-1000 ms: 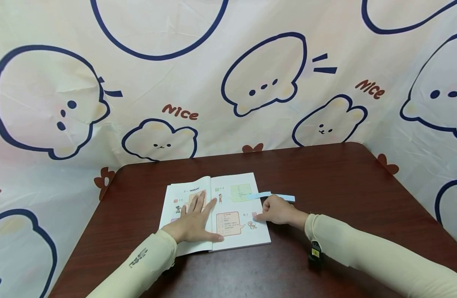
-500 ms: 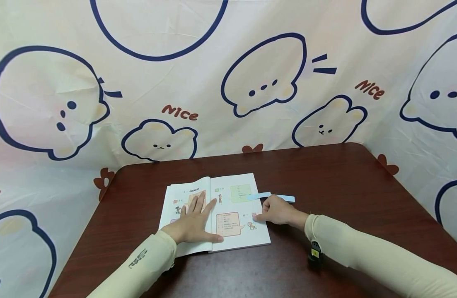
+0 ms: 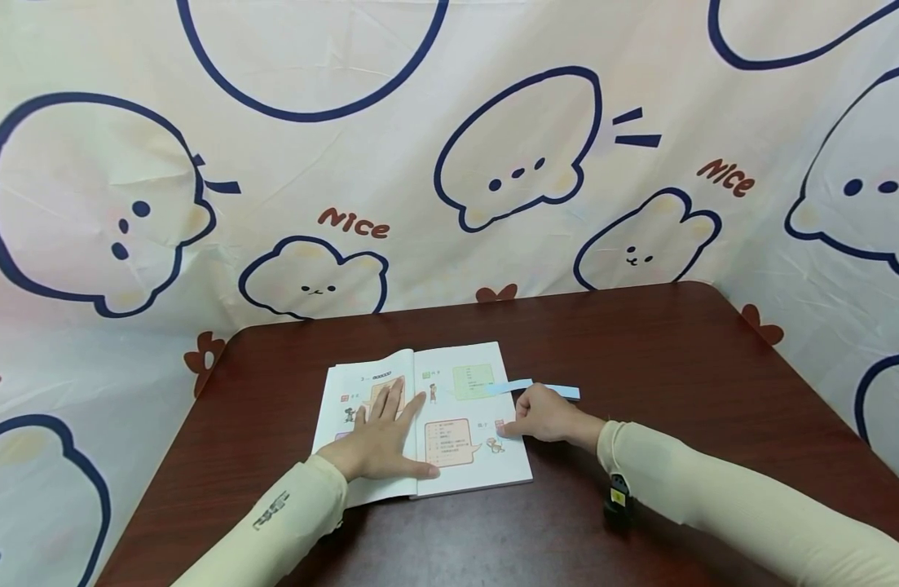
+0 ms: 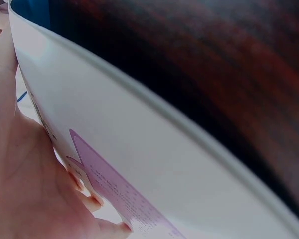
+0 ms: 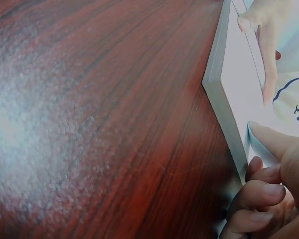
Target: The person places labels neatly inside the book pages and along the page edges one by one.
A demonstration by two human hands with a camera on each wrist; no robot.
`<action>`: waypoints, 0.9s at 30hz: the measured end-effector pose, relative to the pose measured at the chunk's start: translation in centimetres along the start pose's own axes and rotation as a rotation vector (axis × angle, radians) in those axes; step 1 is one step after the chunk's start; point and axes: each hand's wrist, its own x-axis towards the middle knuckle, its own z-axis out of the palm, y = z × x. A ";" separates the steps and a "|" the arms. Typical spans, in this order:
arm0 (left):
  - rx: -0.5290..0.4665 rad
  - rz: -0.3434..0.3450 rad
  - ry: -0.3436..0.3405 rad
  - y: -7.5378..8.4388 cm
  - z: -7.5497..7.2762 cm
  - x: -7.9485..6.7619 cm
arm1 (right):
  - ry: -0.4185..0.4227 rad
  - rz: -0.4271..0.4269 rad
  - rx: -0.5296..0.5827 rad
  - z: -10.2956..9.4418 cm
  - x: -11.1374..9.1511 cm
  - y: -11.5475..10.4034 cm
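Observation:
An open book [image 3: 474, 481] with printed text boxes and small cartoon figures lies on the table. My left hand [image 3: 379, 440] rests flat on its left page, fingers spread, the thumb reaching over the fold onto the right page. At the right edge of the book, my right hand [image 3: 548, 414] has its thumb on the page and its other fingers curled against the edge, as the right wrist view shows; it pinches the page edge there. A light blue paper strip [image 3: 511, 386] lies over the right page, and another blue length [image 3: 562, 390] shows beyond my knuckles.
The dark brown wooden table [image 3: 625, 342] extends around the book. A pale cloth [image 3: 522, 269] with cartoon outlines hangs behind it and along both sides. A small black device [image 3: 618, 501] is at my right sleeve.

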 end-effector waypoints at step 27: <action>0.004 0.001 -0.003 -0.1 0.1 0.0 | 0.021 0.033 -0.028 0.2 -0.3 -0.1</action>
